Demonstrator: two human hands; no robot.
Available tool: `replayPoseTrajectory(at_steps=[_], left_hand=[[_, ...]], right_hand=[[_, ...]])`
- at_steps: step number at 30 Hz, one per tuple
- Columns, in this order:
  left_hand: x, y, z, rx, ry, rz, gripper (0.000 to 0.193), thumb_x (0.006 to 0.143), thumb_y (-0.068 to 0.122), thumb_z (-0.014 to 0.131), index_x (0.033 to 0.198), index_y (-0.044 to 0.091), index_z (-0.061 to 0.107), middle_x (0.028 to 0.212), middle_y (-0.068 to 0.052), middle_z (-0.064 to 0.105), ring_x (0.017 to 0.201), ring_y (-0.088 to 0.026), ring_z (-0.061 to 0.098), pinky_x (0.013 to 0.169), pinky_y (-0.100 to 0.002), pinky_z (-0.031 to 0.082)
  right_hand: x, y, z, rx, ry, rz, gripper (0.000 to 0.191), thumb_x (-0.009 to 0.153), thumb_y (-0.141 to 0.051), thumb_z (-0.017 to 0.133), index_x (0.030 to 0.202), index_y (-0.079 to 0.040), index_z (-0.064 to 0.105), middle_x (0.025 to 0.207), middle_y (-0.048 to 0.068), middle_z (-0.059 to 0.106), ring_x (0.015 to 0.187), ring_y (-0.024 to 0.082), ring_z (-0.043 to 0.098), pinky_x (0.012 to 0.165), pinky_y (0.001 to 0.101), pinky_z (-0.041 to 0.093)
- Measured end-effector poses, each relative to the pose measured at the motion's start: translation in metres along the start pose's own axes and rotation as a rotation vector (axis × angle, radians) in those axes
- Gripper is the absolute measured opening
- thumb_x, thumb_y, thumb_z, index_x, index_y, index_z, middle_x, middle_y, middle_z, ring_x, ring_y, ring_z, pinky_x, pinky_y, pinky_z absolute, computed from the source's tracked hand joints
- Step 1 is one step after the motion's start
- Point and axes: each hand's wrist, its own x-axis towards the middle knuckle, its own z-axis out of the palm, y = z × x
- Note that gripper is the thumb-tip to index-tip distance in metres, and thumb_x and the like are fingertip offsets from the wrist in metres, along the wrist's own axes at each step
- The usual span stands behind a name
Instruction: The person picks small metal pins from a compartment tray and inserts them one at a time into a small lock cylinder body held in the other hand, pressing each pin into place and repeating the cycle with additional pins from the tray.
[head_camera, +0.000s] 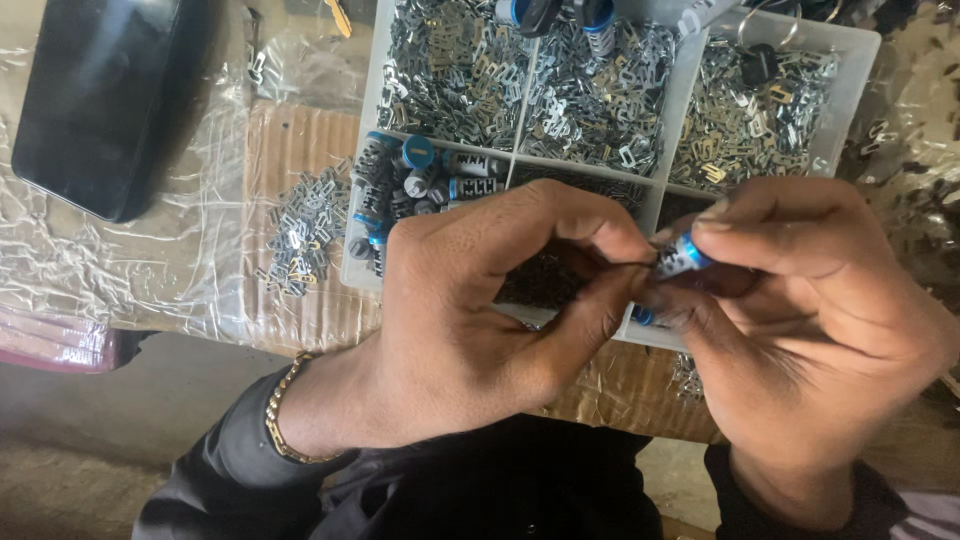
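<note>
My right hand (810, 320) grips a small metal lock cylinder with a blue end (682, 256) between thumb and fingers. My left hand (480, 320) meets it from the left, its thumb and forefinger pinched at the cylinder's tip; whether they hold a small part I cannot tell. Both hands hover over the near edge of a white divided tray (668, 108). The tray's far compartments hold several small flat metal plates (600, 95). Its near-left compartment holds several more blue-ended cylinders (410, 175).
A loose heap of small metal plates (300, 228) lies on cardboard (290, 140) left of the tray. A black case (100, 95) rests on crinkled clear plastic at the far left. More clear plastic lies at the right edge.
</note>
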Motion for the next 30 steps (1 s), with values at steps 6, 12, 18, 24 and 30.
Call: replayPoseTrajectory(at_steps=[6, 12, 18, 24, 30], left_hand=[[0.002, 0.000, -0.011, -0.137, -0.133, -0.077, 0.020, 0.087, -0.007, 0.075, 0.104, 0.001, 0.067, 0.103, -0.008, 0.072, 0.093, -0.014, 0.077, 0.083, -0.025, 0.067], [0.011, 0.013, -0.021, -0.563, -0.346, -0.312, 0.021, 0.086, -0.009, 0.077, 0.100, 0.002, 0.066, 0.102, -0.006, 0.066, 0.099, -0.015, 0.072, 0.087, -0.030, 0.061], [0.007, 0.054, -0.013, 0.887, -0.078, 0.542, 0.040, 0.068, -0.005, 0.070, 0.107, 0.003, 0.066, 0.100, -0.013, 0.069, 0.093, -0.031, 0.069, 0.080, -0.042, 0.056], [0.067, 0.071, 0.100, 0.419, -0.961, 0.467, 0.013, 0.088, 0.016, 0.068, 0.096, 0.006, 0.068, 0.084, -0.014, 0.072, 0.081, -0.035, 0.072, 0.070, -0.050, 0.056], [0.126, -0.018, 0.309, 0.855, -0.214, 0.934, 0.047, 0.076, 0.026, 0.063, 0.119, 0.011, 0.071, 0.101, -0.013, 0.076, 0.086, -0.030, 0.075, 0.069, -0.047, 0.060]], right_hand=[[-0.009, 0.021, -0.003, 0.008, -0.033, -0.131, 0.028, 0.080, 0.008, 0.083, 0.101, -0.002, 0.067, 0.106, 0.012, 0.069, 0.082, 0.010, 0.077, 0.059, 0.0160, 0.060], [-0.008, 0.013, -0.005, 0.130, -0.145, -0.218, 0.029, 0.081, -0.003, 0.089, 0.105, -0.008, 0.072, 0.110, 0.006, 0.071, 0.088, 0.008, 0.073, 0.068, 0.0192, 0.061], [-0.054, -0.006, -0.039, 0.552, 0.210, 0.111, 0.046, 0.083, 0.006, 0.082, 0.125, -0.003, 0.065, 0.124, 0.016, 0.065, 0.105, 0.021, 0.070, 0.083, 0.0324, 0.060], [-0.213, 0.070, -0.076, 0.358, 0.594, 0.033, 0.048, 0.082, 0.012, 0.078, 0.127, 0.002, 0.065, 0.131, 0.020, 0.064, 0.109, 0.029, 0.070, 0.088, 0.0393, 0.065], [-0.295, 0.154, -0.039, 0.443, 0.643, 0.627, 0.047, 0.078, 0.013, 0.079, 0.122, 0.003, 0.065, 0.127, 0.019, 0.064, 0.105, 0.029, 0.070, 0.084, 0.0391, 0.065]])
